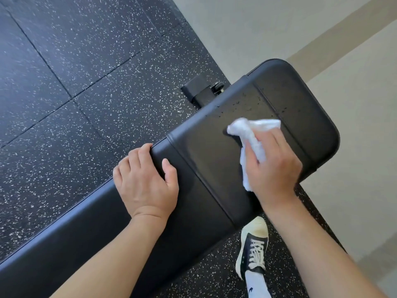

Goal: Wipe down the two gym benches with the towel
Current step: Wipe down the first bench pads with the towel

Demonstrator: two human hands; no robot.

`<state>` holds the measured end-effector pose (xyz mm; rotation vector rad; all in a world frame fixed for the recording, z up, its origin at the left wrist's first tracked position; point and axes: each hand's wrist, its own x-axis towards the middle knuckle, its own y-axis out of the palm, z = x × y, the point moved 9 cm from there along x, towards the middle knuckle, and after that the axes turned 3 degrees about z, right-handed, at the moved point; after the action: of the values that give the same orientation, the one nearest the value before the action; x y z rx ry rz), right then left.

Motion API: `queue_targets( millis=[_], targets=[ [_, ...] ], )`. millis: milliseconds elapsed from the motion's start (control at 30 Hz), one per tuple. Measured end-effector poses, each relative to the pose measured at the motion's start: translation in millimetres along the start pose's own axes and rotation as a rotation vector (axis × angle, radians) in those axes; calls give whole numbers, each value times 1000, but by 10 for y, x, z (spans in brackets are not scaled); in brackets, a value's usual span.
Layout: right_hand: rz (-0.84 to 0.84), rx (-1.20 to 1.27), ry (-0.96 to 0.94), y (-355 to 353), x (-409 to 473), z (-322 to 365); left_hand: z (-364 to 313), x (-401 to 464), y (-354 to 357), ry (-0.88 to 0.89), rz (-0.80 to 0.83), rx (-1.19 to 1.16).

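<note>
Nearest, a dark sneaker (253,248) stands on the speckled floor (64,82) beside the black bench (204,168). The left hand (146,181) curls over the bench's far edge, fingers bent around the padding. The right hand (272,164) clutches the white towel (249,134), pressing it onto the pad near small droplets (247,106).

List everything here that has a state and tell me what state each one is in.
Bench pad: droplets near the far end, not yet wiped there.
Towel: bunched, pressed on the pad.
Right hand: shut on the towel.
Left hand: gripping the pad's edge.
Shoe: laced, on the floor.
</note>
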<state>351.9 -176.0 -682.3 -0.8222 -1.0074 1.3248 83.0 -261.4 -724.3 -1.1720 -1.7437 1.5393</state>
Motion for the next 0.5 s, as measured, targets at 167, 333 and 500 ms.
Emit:
queue_targets(
  millis=[167, 333, 500],
  targets=[
    [7, 120, -83, 511, 316, 1231, -13, 0, -7, -1, 12, 17],
    [118, 195, -303, 600, 260, 1611, -16, 6, -15, -5, 11, 20],
    [61, -40, -192, 264, 692, 610, -34, -4, -35, -9, 5, 31]
  ],
)
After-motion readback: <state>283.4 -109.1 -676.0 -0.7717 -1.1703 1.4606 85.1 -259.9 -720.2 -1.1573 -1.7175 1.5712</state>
